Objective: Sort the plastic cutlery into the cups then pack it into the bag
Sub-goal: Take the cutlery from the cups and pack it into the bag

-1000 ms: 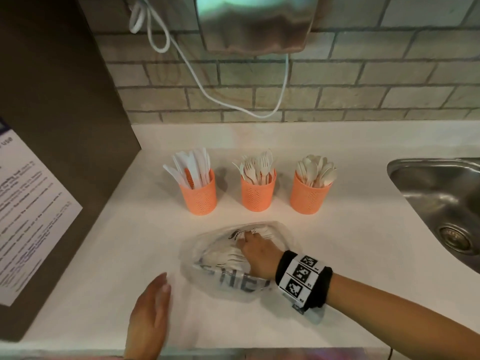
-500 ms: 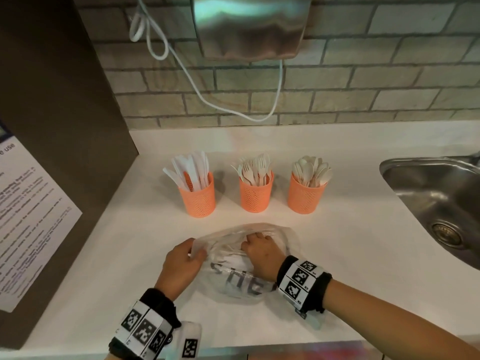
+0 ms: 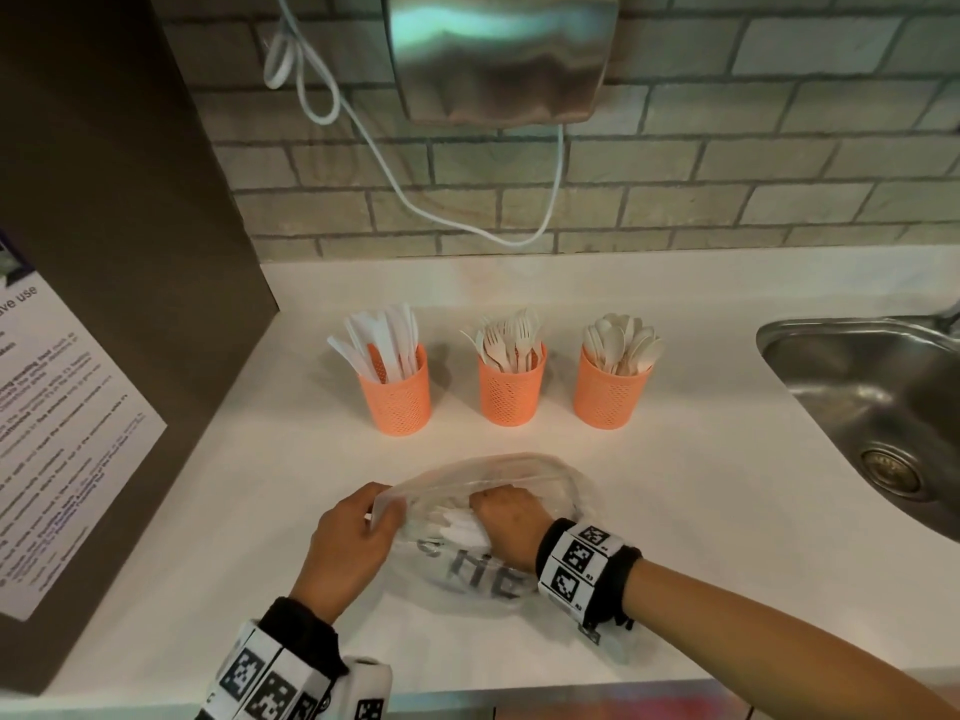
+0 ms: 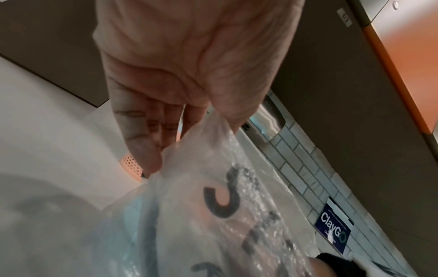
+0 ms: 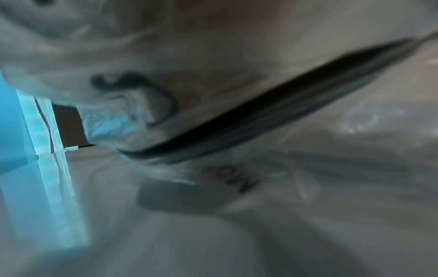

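— Clear plastic, was it? Where did the bag (image 3: 498,574) lie?

— On the white counter (image 3: 701,511), in front of three orange cups. It was see-through with dark lettering across it.

— And the hands?

— The left hand (image 3: 348,543) pinched the bag's left edge between thumb and fingers (image 4: 142,146); the left wrist view showed the film gathered at the fingertips. The right hand (image 3: 506,522) was inside the bag's mouth, knuckles up, fingers curled down over some white cutlery (image 3: 457,522) there. Whether it actually gripped those pieces I could not tell; the right wrist view was only blurred plastic.

— The cups?

— In a row near the wall. The left cup (image 3: 397,392) held knives (image 3: 384,340), the middle cup (image 3: 511,389) forks (image 3: 511,337), the right cup (image 3: 610,394) spoons (image 3: 623,343), all upright.

— Anything else nearby?

— A steel sink (image 3: 857,387) to the right, and a metal dispenser (image 3: 501,54) on the brick wall above, with a white cable (image 3: 384,163) hanging below it.
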`<state>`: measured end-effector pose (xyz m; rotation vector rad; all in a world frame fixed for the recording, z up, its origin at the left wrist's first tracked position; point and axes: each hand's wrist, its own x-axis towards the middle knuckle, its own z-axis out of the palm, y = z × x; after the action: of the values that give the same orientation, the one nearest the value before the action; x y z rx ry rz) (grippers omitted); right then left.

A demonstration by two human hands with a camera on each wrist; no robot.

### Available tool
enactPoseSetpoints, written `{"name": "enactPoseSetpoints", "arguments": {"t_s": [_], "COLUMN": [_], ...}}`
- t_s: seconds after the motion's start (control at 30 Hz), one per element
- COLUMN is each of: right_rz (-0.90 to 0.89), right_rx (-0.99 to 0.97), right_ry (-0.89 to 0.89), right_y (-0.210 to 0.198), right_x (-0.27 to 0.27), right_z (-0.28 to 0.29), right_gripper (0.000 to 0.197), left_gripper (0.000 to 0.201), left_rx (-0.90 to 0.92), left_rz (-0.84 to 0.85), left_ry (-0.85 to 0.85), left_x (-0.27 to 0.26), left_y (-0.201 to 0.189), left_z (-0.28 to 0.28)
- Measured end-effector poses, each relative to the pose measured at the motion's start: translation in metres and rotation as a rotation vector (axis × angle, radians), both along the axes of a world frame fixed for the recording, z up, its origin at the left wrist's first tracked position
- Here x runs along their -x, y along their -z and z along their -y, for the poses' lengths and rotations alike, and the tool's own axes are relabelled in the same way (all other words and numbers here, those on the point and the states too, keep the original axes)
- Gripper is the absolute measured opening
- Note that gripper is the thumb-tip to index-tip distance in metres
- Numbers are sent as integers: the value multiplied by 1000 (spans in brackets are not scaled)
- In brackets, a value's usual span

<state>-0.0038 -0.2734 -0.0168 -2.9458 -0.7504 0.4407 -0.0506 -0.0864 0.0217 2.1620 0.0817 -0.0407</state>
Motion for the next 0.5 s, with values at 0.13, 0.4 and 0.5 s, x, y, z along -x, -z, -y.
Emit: {"name": "enactPoseSetpoints", "arguments": {"t_s": [0.13,0.4,0.5], "right_rz": [-63,-280,-245], "right_rx": [-106,-300,-457], "right_ry": [52,-9,-25], "right_y": [2,-25,-34], "right_x": [-1,-5,-8], "right_z": [5,24,31], "right_gripper": [30,31,29], "left_gripper": [22,26,24], "left_rx": [-53,-363,-405], "left_rz": [-18,2,-42], "left_ry": [-45,-107,-90], "left_x": [-2,-17,-20], "left_y": [-2,-5,-2], "left_z": [-1,2,7]}}
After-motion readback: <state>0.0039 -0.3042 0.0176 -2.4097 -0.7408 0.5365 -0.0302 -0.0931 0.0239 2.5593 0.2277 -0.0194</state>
